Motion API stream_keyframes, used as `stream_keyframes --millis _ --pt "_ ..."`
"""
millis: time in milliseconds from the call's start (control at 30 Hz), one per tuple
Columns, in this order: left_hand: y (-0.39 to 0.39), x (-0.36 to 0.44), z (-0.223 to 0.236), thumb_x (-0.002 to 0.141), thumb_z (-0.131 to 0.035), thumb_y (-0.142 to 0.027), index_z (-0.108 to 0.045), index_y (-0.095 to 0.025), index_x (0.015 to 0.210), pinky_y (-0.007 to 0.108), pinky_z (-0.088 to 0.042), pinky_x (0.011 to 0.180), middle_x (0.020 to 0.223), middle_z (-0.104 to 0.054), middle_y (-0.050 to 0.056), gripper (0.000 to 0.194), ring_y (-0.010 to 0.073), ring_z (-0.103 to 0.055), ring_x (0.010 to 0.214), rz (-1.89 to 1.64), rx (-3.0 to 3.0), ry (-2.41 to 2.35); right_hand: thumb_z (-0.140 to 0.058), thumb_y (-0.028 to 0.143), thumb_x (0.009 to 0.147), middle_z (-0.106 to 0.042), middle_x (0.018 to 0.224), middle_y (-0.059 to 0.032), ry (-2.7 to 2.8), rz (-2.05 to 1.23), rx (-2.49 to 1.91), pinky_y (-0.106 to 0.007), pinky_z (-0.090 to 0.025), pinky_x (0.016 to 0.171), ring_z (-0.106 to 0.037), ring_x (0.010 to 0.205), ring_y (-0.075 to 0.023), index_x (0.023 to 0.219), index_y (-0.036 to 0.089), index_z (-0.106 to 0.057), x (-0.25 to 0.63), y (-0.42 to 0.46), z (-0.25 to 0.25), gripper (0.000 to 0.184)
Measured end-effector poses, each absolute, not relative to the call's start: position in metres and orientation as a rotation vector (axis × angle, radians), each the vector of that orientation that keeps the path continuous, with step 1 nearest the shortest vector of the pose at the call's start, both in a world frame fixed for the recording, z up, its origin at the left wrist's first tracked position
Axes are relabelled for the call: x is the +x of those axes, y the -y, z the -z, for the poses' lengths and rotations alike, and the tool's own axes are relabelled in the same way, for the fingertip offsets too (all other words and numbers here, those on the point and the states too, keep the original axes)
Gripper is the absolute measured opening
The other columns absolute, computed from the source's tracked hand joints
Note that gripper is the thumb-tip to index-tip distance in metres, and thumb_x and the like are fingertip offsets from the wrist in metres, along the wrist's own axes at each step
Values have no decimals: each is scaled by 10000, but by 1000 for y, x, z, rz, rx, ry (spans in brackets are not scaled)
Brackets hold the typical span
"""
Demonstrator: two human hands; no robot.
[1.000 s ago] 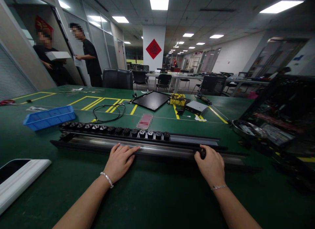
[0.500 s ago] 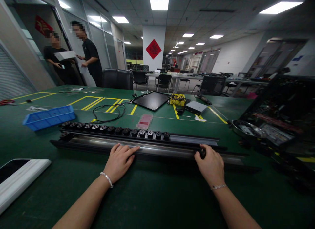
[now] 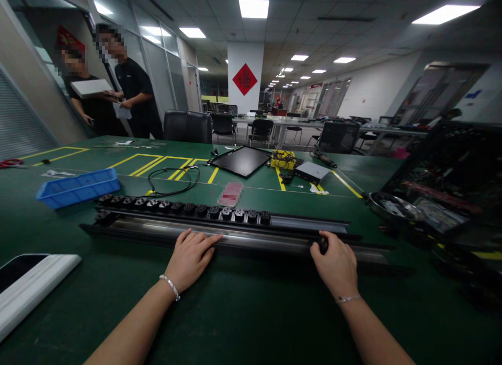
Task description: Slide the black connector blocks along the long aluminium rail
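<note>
A long black channel with a bare metal inside [image 3: 266, 240] lies across the green table before me. My left hand [image 3: 193, 258] rests on its near edge, fingers stretched out and holding nothing. Between the thumb and fingers of my right hand [image 3: 338, 263] is a small black socket module [image 3: 323, 244], at the channel's right part; the fingers partly hide it. One similar black module [image 3: 102, 215] sits at the channel's left end. Just behind runs a second black channel [image 3: 309, 221], filled with a row of several socket modules [image 3: 201, 210] except on its right.
Around the channels are a blue bin [image 3: 78, 190], a coiled black cable [image 3: 192, 184], a dark flat panel [image 3: 243, 162], a grey box [image 3: 312, 171] and a metal bowl [image 3: 374, 204]. Dark equipment [image 3: 451, 197] crowds the right. Two people stand beyond the table, back left.
My hands, the channels and the modules stay put. At the back left, the two people have shifted slightly left, and their hands are closer together near a white box.
</note>
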State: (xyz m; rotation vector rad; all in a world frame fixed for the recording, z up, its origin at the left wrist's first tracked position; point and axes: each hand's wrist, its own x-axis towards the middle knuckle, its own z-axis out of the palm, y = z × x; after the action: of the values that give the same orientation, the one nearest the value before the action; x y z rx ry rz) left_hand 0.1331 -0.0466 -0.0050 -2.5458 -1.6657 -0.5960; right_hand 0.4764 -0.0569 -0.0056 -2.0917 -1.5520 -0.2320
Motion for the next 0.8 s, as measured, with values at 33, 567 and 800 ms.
stream_keyframes --millis 33,567,800 --pt "47 133 5 868 -411 -244 -503 -355 1196 439 -238 992 849 -603 -26 359 157 -551 878 601 -2542 1663 -411 332 752 -624 1033 -90 1554 229 -2095 -401 -304 958 -542 993 -240 1070 161 -531 477 57 6 381" --pt "46 132 7 867 -415 -240 -497 -355 1198 437 -233 992 851 -599 -25 360 153 -547 876 611 -2543 1646 -403 322 759 -617 1074 -98 1544 219 -2098 -403 -301 967 -534 1011 -240 1077 149 -532 477 57 5 384" --pt "46 132 7 866 -417 -246 -501 -357 1194 437 -233 993 855 -602 -29 356 153 -551 876 603 -2542 1656 -392 329 763 -622 1052 -102 1534 191 -2129 -403 -334 933 -541 990 -246 1070 152 -537 476 57 2 383"
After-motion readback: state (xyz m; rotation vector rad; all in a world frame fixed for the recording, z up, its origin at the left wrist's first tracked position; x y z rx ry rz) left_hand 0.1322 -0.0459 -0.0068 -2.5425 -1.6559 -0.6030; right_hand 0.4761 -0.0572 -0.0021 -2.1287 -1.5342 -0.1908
